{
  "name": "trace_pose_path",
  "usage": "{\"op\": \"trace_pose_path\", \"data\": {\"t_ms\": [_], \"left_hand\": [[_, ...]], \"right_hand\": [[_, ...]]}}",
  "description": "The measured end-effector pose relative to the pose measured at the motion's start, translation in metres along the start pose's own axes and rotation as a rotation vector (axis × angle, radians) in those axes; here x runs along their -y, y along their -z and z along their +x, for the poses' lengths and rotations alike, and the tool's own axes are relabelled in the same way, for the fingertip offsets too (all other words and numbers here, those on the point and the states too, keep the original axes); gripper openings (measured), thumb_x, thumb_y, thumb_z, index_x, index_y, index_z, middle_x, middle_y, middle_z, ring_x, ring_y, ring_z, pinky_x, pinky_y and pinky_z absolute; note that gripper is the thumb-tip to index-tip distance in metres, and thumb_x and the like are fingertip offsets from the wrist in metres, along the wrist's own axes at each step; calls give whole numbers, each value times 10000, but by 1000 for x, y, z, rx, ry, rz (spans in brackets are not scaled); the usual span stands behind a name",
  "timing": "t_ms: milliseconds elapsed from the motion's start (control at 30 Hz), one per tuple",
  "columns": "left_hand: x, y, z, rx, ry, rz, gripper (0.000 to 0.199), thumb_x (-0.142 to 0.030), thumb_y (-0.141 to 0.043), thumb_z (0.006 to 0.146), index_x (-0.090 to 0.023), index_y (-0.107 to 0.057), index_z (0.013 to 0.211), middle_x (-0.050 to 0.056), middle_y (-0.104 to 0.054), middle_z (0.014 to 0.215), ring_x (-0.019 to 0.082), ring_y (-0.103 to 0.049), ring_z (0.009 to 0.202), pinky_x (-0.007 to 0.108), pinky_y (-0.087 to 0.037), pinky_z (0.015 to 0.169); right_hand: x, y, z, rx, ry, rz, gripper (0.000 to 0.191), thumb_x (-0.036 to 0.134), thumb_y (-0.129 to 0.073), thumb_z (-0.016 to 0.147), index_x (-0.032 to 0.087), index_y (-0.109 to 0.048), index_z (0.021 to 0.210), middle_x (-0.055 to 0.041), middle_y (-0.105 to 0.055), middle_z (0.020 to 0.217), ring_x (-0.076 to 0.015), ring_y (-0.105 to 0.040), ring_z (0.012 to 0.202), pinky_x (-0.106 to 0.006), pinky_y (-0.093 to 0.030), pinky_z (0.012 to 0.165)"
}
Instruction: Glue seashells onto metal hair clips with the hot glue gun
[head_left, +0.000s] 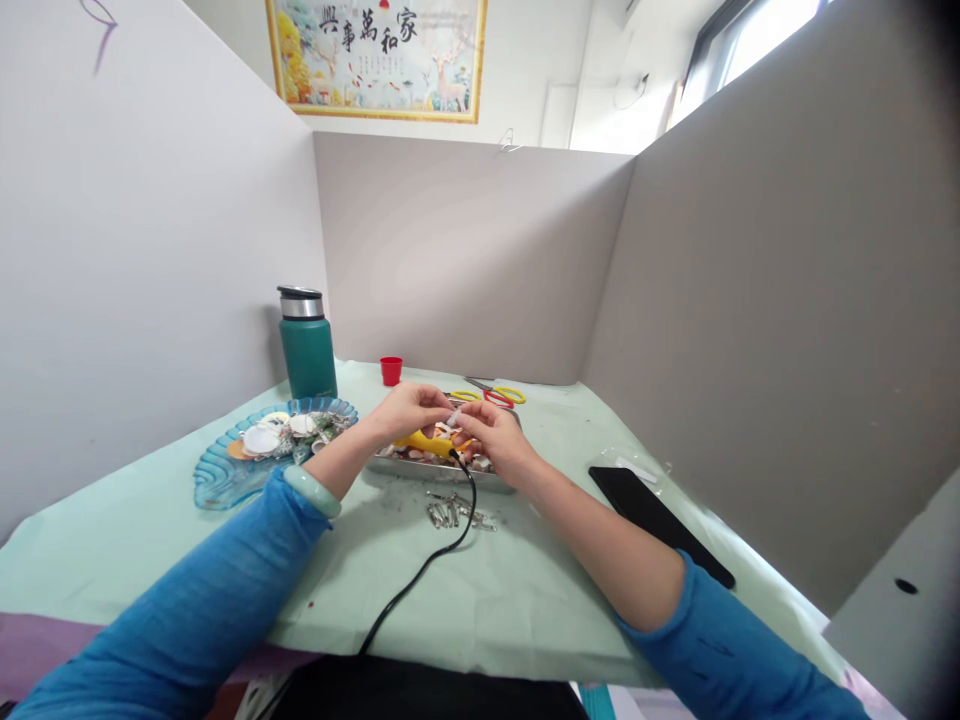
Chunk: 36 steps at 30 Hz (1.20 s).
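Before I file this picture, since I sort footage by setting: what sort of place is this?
Likely a partitioned craft workstation: tall grey flat panels stand around a pale-green-covered table, where small silvery metal pins lie loose.

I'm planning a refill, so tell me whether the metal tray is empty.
Not empty: small pieces show in the metal tray. Cannot tell how full; the yellow tool covers part.

1 view is supplied, taken from a camera worn on the person's head. The lens is directed forward and down across the table (540, 590), with the left hand (411, 408) and right hand (496, 436) framed near centre at middle range. The rear partition (465, 250) is faced nearly square-on. The upper right corner is darkened, possibly by the lens edge.
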<state>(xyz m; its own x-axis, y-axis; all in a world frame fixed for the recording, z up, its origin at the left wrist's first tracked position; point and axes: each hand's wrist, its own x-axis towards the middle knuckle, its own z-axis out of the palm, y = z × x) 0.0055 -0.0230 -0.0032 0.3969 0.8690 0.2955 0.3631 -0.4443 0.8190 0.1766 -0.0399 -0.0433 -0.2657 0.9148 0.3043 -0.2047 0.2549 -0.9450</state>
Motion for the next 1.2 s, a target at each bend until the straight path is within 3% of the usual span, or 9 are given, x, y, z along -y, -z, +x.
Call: {"op": "trace_pose_path", "data": {"t_ms": [300, 500, 700, 1000, 1200], "left_hand": [[-4, 3, -2, -12, 91, -318, 145, -239, -677, 723, -127, -600, 774, -10, -587, 513, 82, -546, 451, 204, -441, 503], [-7, 4, -5, 111, 183, -434, 171, -220, -724, 691, -105, -632, 780, -3, -571, 503, 63, -511, 427, 180, -398, 452], [-9, 5, -7, 152, 197, -506, 140, -197, -720, 691, -101, -647, 763, -3, -561, 509, 60, -499, 434, 179, -402, 453], [-4, 2, -3, 89, 123, -417, 264, -270, -766, 634, -96, -645, 791, -3, -587, 521, 65, -507, 420, 183, -380, 430], [-2, -1, -2, 51, 43, -298, 269, -324, -725, 680, -107, -633, 810, -14, -574, 502, 67, -507, 429, 189, -389, 455]], "right_hand": [[-2, 4, 2, 65, 8, 119, 342, 383, -743, 658, 174, -531, 826, 17, -610, 681, -86, -580, 540, -172, -440, 433], [-1, 6, 5, 68, -8, 235, 351, 360, -763, 642, 171, -554, 850, 18, -614, 719, -70, -556, 528, -167, -422, 416], [-3, 8, 5, 78, -30, 236, 342, 350, -757, 658, 167, -571, 879, 4, -628, 763, -79, -579, 562, -161, -413, 408], [-2, 7, 4, 71, -36, 181, 340, 377, -744, 665, 170, -563, 865, 4, -634, 778, -73, -574, 551, -160, -404, 408], [-1, 5, 3, 70, -41, 158, 344, 396, -728, 679, 171, -553, 871, -3, -634, 776, -75, -572, 549, -158, -411, 409]]}}
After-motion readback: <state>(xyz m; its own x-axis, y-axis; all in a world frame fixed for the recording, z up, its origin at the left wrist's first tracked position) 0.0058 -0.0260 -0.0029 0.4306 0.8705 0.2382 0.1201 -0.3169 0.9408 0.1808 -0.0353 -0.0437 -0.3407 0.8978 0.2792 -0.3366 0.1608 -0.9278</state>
